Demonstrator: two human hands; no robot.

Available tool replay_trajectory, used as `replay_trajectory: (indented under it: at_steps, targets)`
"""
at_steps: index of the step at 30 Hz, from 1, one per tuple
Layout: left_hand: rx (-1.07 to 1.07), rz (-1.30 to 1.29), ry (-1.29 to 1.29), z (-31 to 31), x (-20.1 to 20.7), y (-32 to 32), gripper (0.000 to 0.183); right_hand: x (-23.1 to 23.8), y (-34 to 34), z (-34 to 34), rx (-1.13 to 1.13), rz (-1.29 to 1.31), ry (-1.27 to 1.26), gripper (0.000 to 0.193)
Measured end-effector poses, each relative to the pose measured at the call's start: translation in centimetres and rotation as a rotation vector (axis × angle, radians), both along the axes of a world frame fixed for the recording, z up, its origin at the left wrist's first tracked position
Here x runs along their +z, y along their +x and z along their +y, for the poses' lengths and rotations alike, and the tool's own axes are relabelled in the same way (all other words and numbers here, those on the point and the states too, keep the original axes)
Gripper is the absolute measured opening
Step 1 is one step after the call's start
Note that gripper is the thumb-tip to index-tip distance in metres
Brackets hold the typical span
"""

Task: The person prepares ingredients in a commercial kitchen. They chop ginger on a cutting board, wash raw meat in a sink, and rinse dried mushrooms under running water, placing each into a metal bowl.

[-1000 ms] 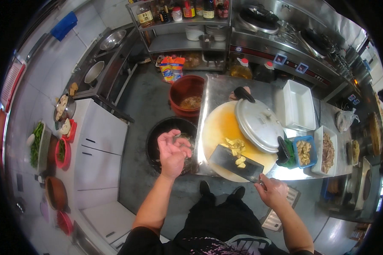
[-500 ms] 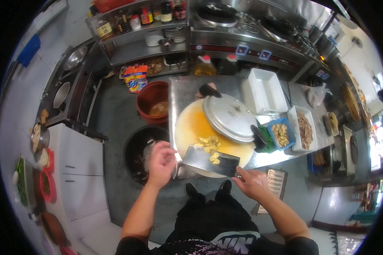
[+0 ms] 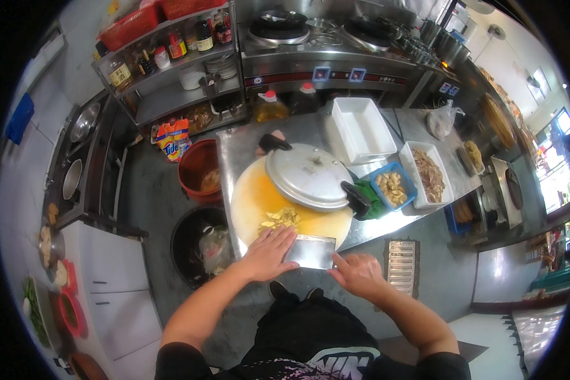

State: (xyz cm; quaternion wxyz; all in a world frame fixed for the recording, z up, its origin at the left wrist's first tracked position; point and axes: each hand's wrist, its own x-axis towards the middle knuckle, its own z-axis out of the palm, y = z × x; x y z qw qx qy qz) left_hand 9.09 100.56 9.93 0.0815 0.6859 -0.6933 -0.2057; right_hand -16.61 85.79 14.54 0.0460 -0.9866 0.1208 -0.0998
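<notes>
Holding a rectangular silver metal cleaver [image 3: 314,253] near the front edge of the steel desk [image 3: 237,143]: right grip [image 3: 360,274] clenched on its handle, left grip [image 3: 269,254] open-fingered by the blade. Probably hefty, stiff; handle's safest imo.

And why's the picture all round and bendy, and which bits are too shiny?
Head view: it looks like a wide fisheye picture, straight edges curving near the black rim; head view, right side: the window is glaring white; head view, middle: the metal table shines near its front edge, and the knife blade gleams.
</notes>
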Motion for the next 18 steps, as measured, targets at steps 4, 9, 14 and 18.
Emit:
replay_trajectory:
  at_steps: [4, 9, 14, 18]
  targets:
    - [0.086, -0.009, -0.071, -1.2, -0.2, 1.6, 0.077, 0.1, -3.2, -0.8, 0.010, -0.019, 0.014, 0.032]
    - [0.514, 0.270, -0.175, -0.7, -1.5, 3.7, 0.085, -2.7, -8.2, -0.5, -0.146, -0.274, 0.535, 0.030]
    - [0.367, 0.159, -0.103, -1.4, -3.0, 4.2, 0.096, -7.8, -14.0, 2.1, -0.623, -0.218, 2.426, 0.026]
    - [0.127, 0.087, -0.170, -5.2, -3.8, 6.2, 0.088, -13.1, -13.8, 6.5, -0.595, -0.403, 2.844, 0.029]
